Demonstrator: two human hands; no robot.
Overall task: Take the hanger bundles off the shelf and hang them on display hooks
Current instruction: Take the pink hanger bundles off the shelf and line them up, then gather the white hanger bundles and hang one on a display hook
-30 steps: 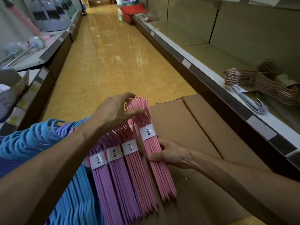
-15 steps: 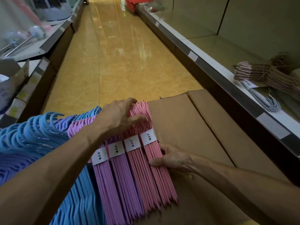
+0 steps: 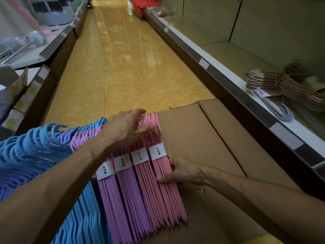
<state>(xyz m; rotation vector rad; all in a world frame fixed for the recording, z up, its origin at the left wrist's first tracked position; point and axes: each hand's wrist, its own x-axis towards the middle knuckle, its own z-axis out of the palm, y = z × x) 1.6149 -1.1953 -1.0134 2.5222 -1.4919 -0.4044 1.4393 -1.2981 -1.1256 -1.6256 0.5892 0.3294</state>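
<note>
On the cardboard box (image 3: 202, 138), the pink hanger bundle (image 3: 163, 182) leans against its neighbours. The right hand (image 3: 182, 171) holds its edge, grip clamped; the left hand (image 3: 126, 127) rests open-fingered across the hooks. Best to lift squarely, keeping hooks aligned.

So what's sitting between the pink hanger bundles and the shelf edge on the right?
In the head view, only bare brown cardboard box top lies between the pink hanger bundles and the shelf edge, with the right hand at the bundles' side.
</note>
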